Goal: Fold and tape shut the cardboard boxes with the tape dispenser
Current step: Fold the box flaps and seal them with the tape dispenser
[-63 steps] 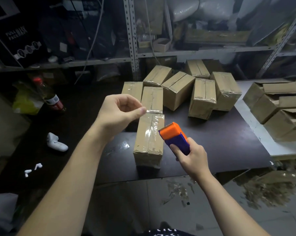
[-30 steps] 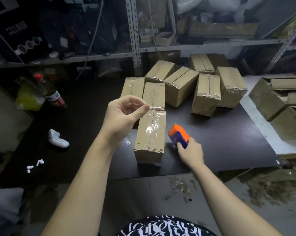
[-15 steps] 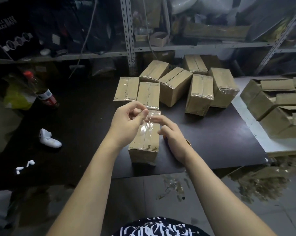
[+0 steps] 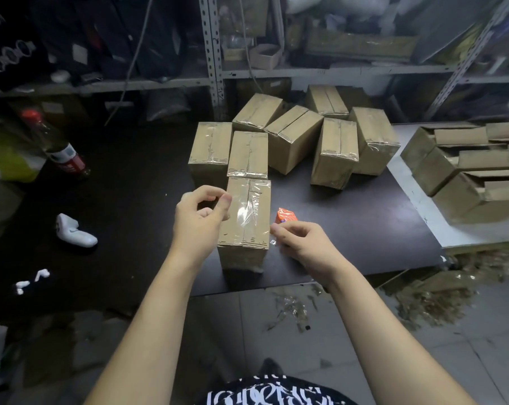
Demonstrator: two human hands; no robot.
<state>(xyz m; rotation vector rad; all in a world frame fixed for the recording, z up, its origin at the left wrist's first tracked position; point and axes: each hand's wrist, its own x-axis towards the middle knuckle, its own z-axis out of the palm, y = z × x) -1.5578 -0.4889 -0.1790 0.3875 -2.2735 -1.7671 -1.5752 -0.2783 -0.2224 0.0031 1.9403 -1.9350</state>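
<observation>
Cardboard box, rectangular, under crinkled clear tape, ends pinch-held in both hands

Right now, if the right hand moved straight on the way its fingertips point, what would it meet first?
The right hand points left, so it would probably first meet the right side of the nearest cardboard box, close to its fingertips; depth is unclear.

Closed box near the dark table's front edge, dispenser beside it
The brown cardboard box is set lengthwise with flaps shut, and glossy clear tape (wrinkled) is laid across its top. The orange tape dispenser is placed just right of it. Taped boxes are clustered behind, and open boxes are stacked far right.
</observation>
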